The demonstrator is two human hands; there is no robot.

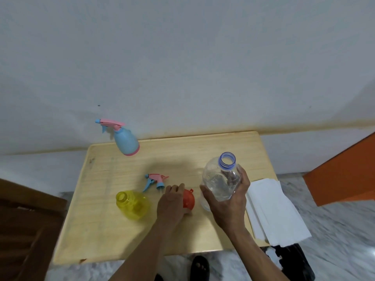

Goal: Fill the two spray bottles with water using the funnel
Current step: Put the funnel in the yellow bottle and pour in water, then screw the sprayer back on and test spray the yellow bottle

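Orange funnel lies on counter under left hand's curled fingers, right of open yellow bottle. Right hand grips uncapped water bottle. Seat funnel upright in neck before pouring.

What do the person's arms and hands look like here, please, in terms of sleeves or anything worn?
Both forearms are bare, with no sleeves in view. The left hand and right hand wear no gloves, and no watch, ring or bracelet shows on either.
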